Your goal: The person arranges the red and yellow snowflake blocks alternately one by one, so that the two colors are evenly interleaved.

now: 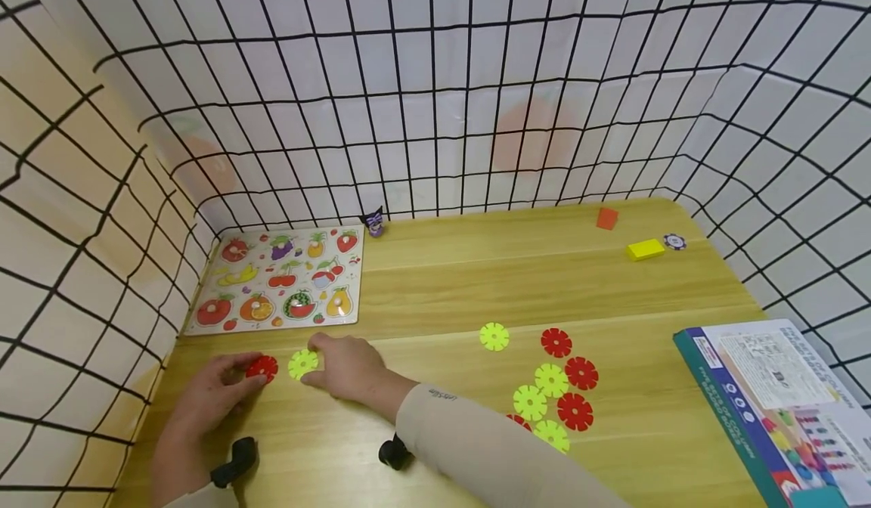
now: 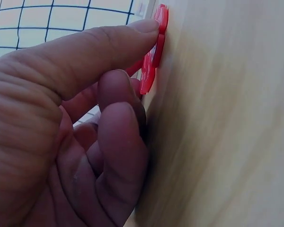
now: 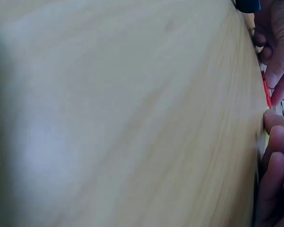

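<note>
On the left part of the table, my left hand [image 1: 207,394] pinches a red notched disc [image 1: 264,369] between thumb and index finger. The same red disc shows edge-on at the thumb tip in the left wrist view, close to the tabletop, with the other fingers curled below. Just right of it, my right hand [image 1: 352,368] holds a yellow-green notched disc [image 1: 301,365] between its thumb and index finger. A small gap separates the two discs. In the right wrist view the right hand's fingers mostly hide the yellow-green disc.
Several loose red and yellow-green discs [image 1: 551,380] lie right of centre. Behind my hands is a fruit puzzle board [image 1: 258,294]. A box [image 1: 782,410] stands at the right, a yellow block [image 1: 645,249] at the back right. Black wire mesh [image 1: 435,100] borders the table [image 1: 435,289].
</note>
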Demonstrator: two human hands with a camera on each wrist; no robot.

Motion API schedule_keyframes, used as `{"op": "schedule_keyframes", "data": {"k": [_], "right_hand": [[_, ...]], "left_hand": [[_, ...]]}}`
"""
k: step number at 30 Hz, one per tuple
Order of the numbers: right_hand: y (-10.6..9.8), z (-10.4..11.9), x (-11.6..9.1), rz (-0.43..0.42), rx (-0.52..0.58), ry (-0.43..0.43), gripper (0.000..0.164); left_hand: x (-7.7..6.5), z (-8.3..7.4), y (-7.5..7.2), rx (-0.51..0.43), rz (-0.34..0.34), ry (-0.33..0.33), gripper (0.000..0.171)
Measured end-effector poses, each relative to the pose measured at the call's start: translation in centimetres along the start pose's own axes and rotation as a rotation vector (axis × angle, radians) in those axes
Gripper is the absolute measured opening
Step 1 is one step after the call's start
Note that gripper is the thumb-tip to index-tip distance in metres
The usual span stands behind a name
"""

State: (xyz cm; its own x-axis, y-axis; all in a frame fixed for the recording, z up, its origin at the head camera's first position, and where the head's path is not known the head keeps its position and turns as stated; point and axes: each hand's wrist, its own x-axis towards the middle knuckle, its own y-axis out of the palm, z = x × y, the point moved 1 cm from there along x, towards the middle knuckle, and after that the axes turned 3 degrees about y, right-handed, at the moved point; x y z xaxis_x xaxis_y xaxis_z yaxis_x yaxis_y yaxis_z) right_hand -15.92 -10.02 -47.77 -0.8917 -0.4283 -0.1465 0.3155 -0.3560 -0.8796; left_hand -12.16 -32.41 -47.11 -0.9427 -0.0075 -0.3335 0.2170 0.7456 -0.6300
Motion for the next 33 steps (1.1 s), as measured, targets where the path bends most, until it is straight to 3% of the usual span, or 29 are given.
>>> {"op": "schedule_keyframes", "data": {"k": [9, 14, 20, 23, 26, 33], "right_hand": [[0.2, 0.1, 0.1, -0.011, -0.011, -0.028, 0.049], [0.1, 0.0, 0.1, -0.007, 0.039, -0.029, 0.054], [-0.2, -0.8, -0.3, 0.007, 0.173, -0.056, 0.058], [-0.6, -1.3, -0.8, 0.058, 0.282, -0.061, 0.058], [-1.1, -2.0, -1.7, 0.119, 0.383, -0.055, 0.060], [-5.0, -6.1, -5.3, 0.131, 0.370, -0.085, 0.064]], "left_hand": [[0.4, 0.4, 0.1, -0.001, -0.008, -0.003, 0.064], [0.4, 0.2, 0.1, -0.010, -0.033, -0.003, 0.066], [0.7, -1.4, 0.3, 0.046, -0.080, 0.119, 0.058], [1.1, -2.6, 1.0, 0.071, -0.027, 0.180, 0.053], [1.3, -3.5, 1.8, 0.066, 0.046, 0.165, 0.052], [1.6, -4.6, 3.0, 0.125, 0.114, 0.112, 0.049]]}}
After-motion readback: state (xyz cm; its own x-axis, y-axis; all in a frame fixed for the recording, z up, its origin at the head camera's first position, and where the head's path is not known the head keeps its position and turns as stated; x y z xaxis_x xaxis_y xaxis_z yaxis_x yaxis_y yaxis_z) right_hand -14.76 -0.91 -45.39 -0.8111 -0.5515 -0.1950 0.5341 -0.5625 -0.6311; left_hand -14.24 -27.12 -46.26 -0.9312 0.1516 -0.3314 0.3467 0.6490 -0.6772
